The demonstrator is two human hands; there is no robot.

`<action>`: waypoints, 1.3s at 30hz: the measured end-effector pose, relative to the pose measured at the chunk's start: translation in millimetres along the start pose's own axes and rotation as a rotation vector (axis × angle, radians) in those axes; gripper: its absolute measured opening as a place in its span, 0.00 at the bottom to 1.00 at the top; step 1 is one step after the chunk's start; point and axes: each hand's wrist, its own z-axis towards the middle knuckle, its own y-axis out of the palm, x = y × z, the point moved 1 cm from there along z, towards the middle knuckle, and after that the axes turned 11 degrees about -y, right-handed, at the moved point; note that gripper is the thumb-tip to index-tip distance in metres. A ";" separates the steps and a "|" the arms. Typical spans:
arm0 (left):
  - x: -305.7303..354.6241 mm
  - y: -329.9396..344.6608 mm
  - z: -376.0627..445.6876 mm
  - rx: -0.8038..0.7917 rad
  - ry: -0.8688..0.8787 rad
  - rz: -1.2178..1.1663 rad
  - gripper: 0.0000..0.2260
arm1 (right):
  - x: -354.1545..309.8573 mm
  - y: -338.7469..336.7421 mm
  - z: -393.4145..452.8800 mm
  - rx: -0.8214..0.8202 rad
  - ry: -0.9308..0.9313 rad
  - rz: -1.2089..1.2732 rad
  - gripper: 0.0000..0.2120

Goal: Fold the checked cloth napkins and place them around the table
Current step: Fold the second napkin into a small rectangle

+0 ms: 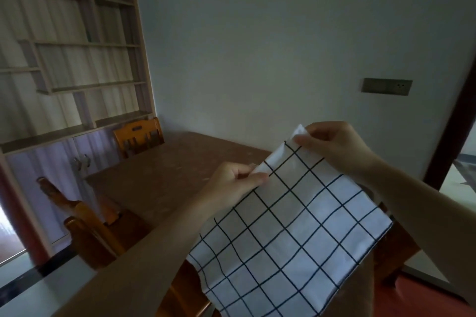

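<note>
A white cloth napkin (291, 234) with a dark grid of checks hangs in the air in front of me, above the near end of the brown table (164, 170). My left hand (234, 184) pinches its upper left edge between thumb and fingers. My right hand (334, 147) pinches the top corner, higher and further right. The napkin slopes down from both hands toward me and covers the table's near right part. No other napkin shows.
An orange wooden chair (139, 136) stands at the table's far end and another chair (85, 229) at its left side. A tall shelf unit with cupboards (69, 59) fills the left wall. A dark door frame (453, 121) rises at the right.
</note>
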 end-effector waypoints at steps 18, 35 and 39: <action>23.0 1.7 -4.6 -0.009 0.117 0.209 0.17 | -18.3 6.4 1.3 0.055 -0.005 0.231 0.05; 34.1 6.9 -3.1 0.084 0.168 0.049 0.08 | -13.6 0.7 -0.4 -0.356 -0.086 0.060 0.09; 17.3 -16.5 3.1 0.267 0.178 0.014 0.15 | 10.2 -25.9 -13.5 -0.692 0.161 -0.132 0.04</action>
